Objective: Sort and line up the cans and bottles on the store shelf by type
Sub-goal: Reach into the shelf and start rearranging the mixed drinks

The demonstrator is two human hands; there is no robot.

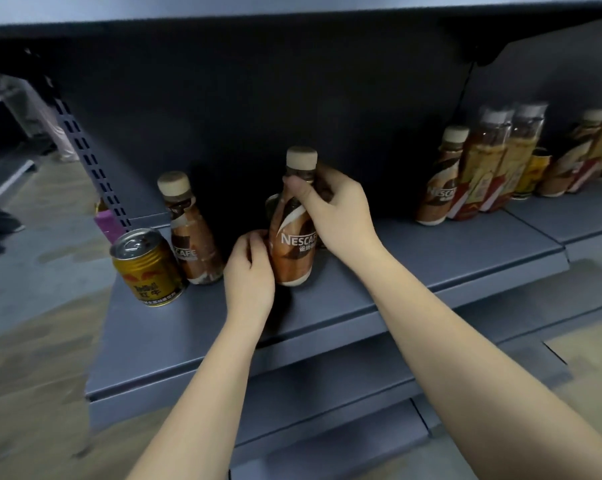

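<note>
A brown Nescafe coffee bottle [292,244] with a beige cap stands upright in the middle of the grey shelf [413,268]. My right hand [334,213] grips its neck and shoulder from the right. My left hand [249,268] holds its lower left side with thumb and fingers. A second Nescafe bottle [192,237] stands to the left, and a gold Red Bull can [147,268] leans beside it at the shelf's left front. Behind the held bottle something dark is partly hidden.
At the right stand another Nescafe bottle [439,181], two tall tea bottles [490,164], a yellow can [535,174] and more bottles [576,157] on the adjoining shelf. A slotted upright post [84,143] borders the left end. Lower shelves [292,403] jut out below.
</note>
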